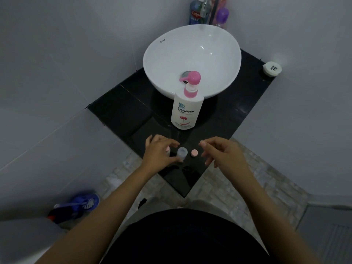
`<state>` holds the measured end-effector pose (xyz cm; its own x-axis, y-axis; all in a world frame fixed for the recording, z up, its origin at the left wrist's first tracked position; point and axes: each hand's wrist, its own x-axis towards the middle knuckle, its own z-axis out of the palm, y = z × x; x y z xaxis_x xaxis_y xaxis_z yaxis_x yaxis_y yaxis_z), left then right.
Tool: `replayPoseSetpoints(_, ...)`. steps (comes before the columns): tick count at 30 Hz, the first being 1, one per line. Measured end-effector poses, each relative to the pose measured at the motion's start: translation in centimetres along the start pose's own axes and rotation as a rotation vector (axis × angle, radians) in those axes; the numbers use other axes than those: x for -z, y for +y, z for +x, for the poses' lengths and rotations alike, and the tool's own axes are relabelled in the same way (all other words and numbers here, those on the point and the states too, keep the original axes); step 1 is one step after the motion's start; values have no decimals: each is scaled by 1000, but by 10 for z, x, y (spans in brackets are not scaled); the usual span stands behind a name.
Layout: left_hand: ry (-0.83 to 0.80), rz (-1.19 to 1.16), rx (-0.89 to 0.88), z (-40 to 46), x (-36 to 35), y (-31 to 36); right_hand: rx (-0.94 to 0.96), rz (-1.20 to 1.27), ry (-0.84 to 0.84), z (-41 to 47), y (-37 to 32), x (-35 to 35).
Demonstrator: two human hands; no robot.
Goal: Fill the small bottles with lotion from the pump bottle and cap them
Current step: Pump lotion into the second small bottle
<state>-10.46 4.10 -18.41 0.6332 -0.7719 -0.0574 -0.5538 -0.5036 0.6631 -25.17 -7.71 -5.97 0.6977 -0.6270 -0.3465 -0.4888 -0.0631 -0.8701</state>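
Note:
A white pump bottle [184, 109] with a pink pump head stands on the black counter [122, 111] in front of the basin. Near the counter's front corner stands a small clear bottle [181, 152] with no cap on it. A loose pink cap [194, 153] lies just to its right. My left hand [160, 152] curls around the small clear bottle from the left, thumb and fingers at its sides; a second small bottle with a pink cap [34, 149] shows behind that hand's fingers. My right hand [219, 151] hovers right of the loose cap, fingers apart, holding nothing.
A white round basin [192, 60] fills the counter's back half, with toiletry bottles [209, 12] behind it. A small white round container [272, 68] sits at the counter's right corner. A blue toilet brush [83, 203] lies on the floor at lower left.

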Motion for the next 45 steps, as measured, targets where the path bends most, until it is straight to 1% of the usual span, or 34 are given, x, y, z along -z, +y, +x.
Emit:
replayPoseSetpoints(6,-12,235,-70,4,4,5,1,23,8,-2,0,2)
replayPoseSetpoints(9,-35,303,-81,5,7,10,-1,16,1,-2,0,2)
replayPoseSetpoints(15,-53,348,-74,-1,7,17,-1,16,-15,-3,-1,3)
replayPoseSetpoints(19,-44,318,-41,-3,5,19,-12,1,-28,-3,1,6)
replayPoseSetpoints(23,33,260,-13,-6,2,21,-10,-13,-44,-2,4,13)
replayPoseSetpoints(26,139,165,8,-10,3,24,-2,-29,-51,0,7,20)
replayPoseSetpoints(29,228,76,75,-12,3,30,4,-62,-91,3,7,26)
replayPoseSetpoints(32,282,5,114,-13,-1,34,28,-94,-134,8,6,31)
replayPoseSetpoints(34,322,-61,126,-13,-3,37,38,-85,-156,11,4,34)
replayPoseSetpoints(38,461,-250,162,-13,7,53,55,-73,-163,16,-4,44)
replayPoseSetpoints(40,527,-381,177,-10,17,62,114,-84,-138,23,-14,48)
replayPoseSetpoints(42,576,-490,171,-6,30,69,210,-88,-95,35,-29,52)
replayPoseSetpoints(45,613,-525,155,1,50,75,386,-59,16,61,-61,52)
